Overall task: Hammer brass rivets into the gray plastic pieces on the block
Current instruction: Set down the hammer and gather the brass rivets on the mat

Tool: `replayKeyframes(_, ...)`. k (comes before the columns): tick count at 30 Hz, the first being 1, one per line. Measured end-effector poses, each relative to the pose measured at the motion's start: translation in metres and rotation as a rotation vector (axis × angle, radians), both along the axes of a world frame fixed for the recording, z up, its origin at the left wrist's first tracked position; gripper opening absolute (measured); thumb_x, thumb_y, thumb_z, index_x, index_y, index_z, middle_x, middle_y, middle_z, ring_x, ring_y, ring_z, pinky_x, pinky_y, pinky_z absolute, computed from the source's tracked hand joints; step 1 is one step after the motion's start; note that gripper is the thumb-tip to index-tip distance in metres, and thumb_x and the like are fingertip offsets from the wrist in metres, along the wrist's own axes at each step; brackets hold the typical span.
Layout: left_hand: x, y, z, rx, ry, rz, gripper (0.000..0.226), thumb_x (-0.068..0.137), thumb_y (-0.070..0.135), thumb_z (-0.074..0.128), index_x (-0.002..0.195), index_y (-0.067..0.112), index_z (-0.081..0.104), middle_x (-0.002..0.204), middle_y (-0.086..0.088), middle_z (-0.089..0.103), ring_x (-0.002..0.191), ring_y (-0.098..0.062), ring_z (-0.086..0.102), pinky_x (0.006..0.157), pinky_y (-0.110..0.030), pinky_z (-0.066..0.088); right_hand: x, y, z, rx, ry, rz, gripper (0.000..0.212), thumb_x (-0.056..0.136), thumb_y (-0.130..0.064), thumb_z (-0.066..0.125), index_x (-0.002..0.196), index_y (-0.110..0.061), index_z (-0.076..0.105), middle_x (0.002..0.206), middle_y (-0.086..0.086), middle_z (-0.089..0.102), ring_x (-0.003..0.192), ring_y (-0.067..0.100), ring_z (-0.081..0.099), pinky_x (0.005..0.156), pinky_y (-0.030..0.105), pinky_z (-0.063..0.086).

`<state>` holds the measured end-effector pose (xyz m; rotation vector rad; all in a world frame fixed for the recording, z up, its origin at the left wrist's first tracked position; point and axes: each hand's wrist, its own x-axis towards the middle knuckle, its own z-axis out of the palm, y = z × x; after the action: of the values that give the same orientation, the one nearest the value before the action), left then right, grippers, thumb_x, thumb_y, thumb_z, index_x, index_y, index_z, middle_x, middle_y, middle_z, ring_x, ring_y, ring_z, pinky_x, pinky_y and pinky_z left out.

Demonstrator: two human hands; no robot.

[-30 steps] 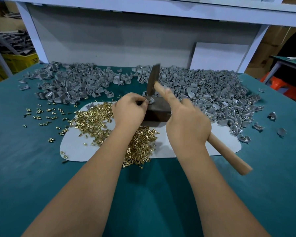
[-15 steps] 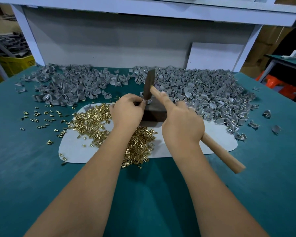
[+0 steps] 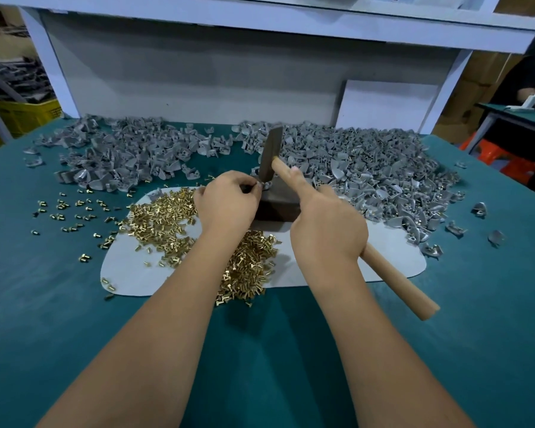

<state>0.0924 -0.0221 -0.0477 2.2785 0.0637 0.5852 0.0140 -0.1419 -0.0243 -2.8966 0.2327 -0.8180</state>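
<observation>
Holding hammer [image 3: 271,156] low over block [image 3: 278,202] w/ right hand [image 3: 328,230], unchanged from before; left hand [image 3: 226,202] pinching gray piece [image 3: 264,186], strike pending

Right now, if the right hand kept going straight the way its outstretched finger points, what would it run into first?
Most likely the hammer's dark head, since the right hand lays its forefinger along the wooden handle toward it. Past that lies the far pile of gray plastic pieces, though depth is hard to judge from one view.

The left hand [image 3: 226,202] covers most of the gray piece [image 3: 264,185] on the block [image 3: 277,202]; any rivet there is too small to tell. The hammer [image 3: 396,282] handle's middle hides inside the right hand [image 3: 328,230].
</observation>
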Motion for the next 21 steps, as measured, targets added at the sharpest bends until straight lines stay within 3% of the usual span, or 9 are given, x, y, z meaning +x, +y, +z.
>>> replayKeyframes(5, -0.0023, -0.0006, 0.0000, 0.044, -0.010, 0.004, 0.020, 0.092, 0.040, 0.062, 0.100, 0.027, 0.075, 0.104, 0.011, 0.072, 0.101, -0.016, 0.063, 0.106, -0.043, 0.035, -0.0083, 0.0031, 0.0051, 0.031, -0.318, -0.028, 0.073, 0.076, 0.002, 0.068, 0.139, -0.032, 0.049, 0.079, 0.007, 0.056, 0.059, 0.020, 0.036, 0.050, 0.028, 0.026)
replayKeyframes(7, -0.0030, -0.0009, 0.0013, 0.045, -0.017, 0.008, 0.020, 0.092, 0.040, 0.062, 0.100, 0.027, 0.075, 0.105, 0.011, 0.072, 0.102, -0.015, 0.063, 0.106, -0.041, 0.034, -0.0071, 0.0024, 0.0061, -0.020, -0.264, -0.008, 0.071, 0.081, 0.000, 0.064, 0.141, -0.034, 0.046, 0.083, 0.006, 0.057, 0.061, 0.021, 0.040, 0.052, 0.029, 0.028)
replayKeyframes(9, -0.0029, -0.0013, 0.0023, 0.023, -0.002, 0.014, 0.017, 0.091, 0.039, 0.063, 0.097, 0.029, 0.075, 0.107, 0.014, 0.071, 0.104, -0.012, 0.062, 0.107, -0.041, 0.033, -0.0035, 0.0010, 0.0034, -0.059, -0.076, 0.003, 0.071, 0.091, -0.007, 0.052, 0.146, -0.043, 0.029, 0.095, 0.003, 0.056, 0.072, 0.024, 0.050, 0.056, 0.032, 0.029)
replayKeyframes(11, -0.0031, -0.0014, 0.0026, 0.003, 0.008, 0.007, 0.015, 0.091, 0.038, 0.064, 0.095, 0.029, 0.075, 0.107, 0.015, 0.071, 0.105, -0.011, 0.062, 0.107, -0.043, 0.034, -0.0028, -0.0016, 0.0020, -0.049, -0.040, -0.013, 0.072, 0.093, -0.008, 0.048, 0.147, -0.048, 0.022, 0.094, 0.001, 0.053, 0.072, 0.023, 0.047, 0.053, 0.032, 0.027)
replayKeyframes(16, -0.0037, -0.0012, 0.0008, 0.035, -0.018, 0.008, 0.021, 0.093, 0.040, 0.062, 0.100, 0.026, 0.076, 0.105, 0.011, 0.072, 0.102, -0.015, 0.063, 0.105, -0.042, 0.036, -0.0097, 0.0001, 0.0075, 0.011, -0.327, -0.015, 0.068, 0.081, 0.001, 0.063, 0.138, -0.032, 0.050, 0.082, 0.006, 0.059, 0.060, 0.021, 0.040, 0.051, 0.029, 0.028)
replayKeyframes(21, -0.0031, -0.0016, 0.0001, 0.037, -0.017, 0.021, 0.022, 0.093, 0.040, 0.061, 0.102, 0.026, 0.075, 0.107, 0.010, 0.072, 0.104, -0.016, 0.062, 0.105, -0.039, 0.030, -0.0088, 0.0004, 0.0029, -0.065, -0.245, -0.005, 0.063, 0.088, -0.005, 0.058, 0.140, -0.037, 0.045, 0.086, 0.003, 0.059, 0.065, 0.022, 0.045, 0.055, 0.031, 0.025)
